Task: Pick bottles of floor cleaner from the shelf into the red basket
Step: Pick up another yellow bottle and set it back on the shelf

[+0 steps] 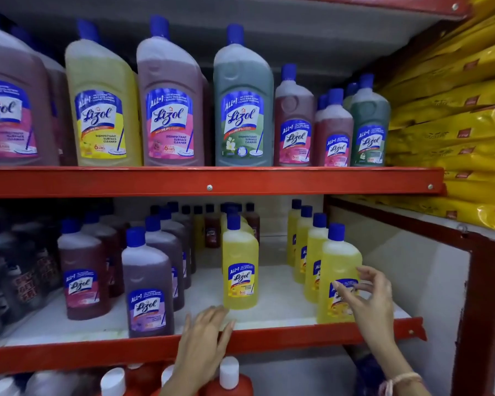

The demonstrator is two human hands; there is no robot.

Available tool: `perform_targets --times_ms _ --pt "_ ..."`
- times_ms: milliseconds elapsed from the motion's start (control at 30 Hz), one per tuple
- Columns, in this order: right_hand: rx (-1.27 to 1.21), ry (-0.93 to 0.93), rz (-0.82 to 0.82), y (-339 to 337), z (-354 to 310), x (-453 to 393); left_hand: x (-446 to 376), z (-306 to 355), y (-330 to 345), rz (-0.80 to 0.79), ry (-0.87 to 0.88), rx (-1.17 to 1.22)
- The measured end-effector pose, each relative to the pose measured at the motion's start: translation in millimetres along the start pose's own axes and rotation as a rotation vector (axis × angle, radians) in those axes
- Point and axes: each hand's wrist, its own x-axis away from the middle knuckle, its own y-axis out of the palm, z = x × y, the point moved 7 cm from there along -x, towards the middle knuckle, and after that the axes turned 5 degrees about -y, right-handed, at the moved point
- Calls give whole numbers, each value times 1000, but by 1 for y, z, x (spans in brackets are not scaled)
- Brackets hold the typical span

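On the lower white shelf (275, 292) stand small yellow floor cleaner bottles with blue caps. My right hand (366, 301) is open, its fingers spread just in front of the nearest yellow bottle (337, 267) at the right front. My left hand (203, 335) lies open at the shelf's red front edge, fingertips just below another yellow bottle (240, 270) in the middle. Neither hand grips a bottle. The red basket is not in view.
Purple and maroon bottles (147, 284) fill the lower shelf's left. Large bottles (243, 104) line the upper shelf. Yellow sacks (455, 124) are stacked at right. White-capped red bottles (229, 378) stand on the shelf beneath my left hand. A red upright post (475, 310) borders the right side.
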Motion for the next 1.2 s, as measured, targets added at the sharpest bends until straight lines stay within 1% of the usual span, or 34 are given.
perform_targets --times_ms 133,267,300,333,433,533,600,667,767,800,867,933,1067,1200 --pt "-48 65 -125 0 14 -15 1 -8 11 -5 19 -72" --pt "-102 216 -432 19 34 -19 1 -9 21 -51 23 -92" --pt "-79 236 -469 24 42 -18 1 -9 22 -54 26 -94" --pt "-77 250 -469 27 46 -18 1 -9 22 -55 29 -98" --pt "-147 251 -369 32 50 -15 2 -11 23 -62 30 -108" --pt "-222 214 -279 40 45 -12 3 -10 22 -47 23 -101" --pt "-182 152 -194 43 40 -11 2 -10 20 -20 16 -101" --pt "-50 18 -86 40 21 -9 1 -9 20 -14 19 -98" --pt "238 -281 80 34 -21 -1 1 -10 22 -9 30 -97" --pt "333 -340 124 32 -34 3 1 -10 22 -10 27 -95" --pt "454 -400 199 29 -52 12 2 -10 23 -11 22 -93" --pt "497 -424 234 25 -65 21 4 -10 24 -13 21 -82" --pt "552 -484 254 19 -80 32 5 -9 22 0 19 -42" --pt "582 -502 259 15 -89 38 5 -9 21 -6 -2 -33"
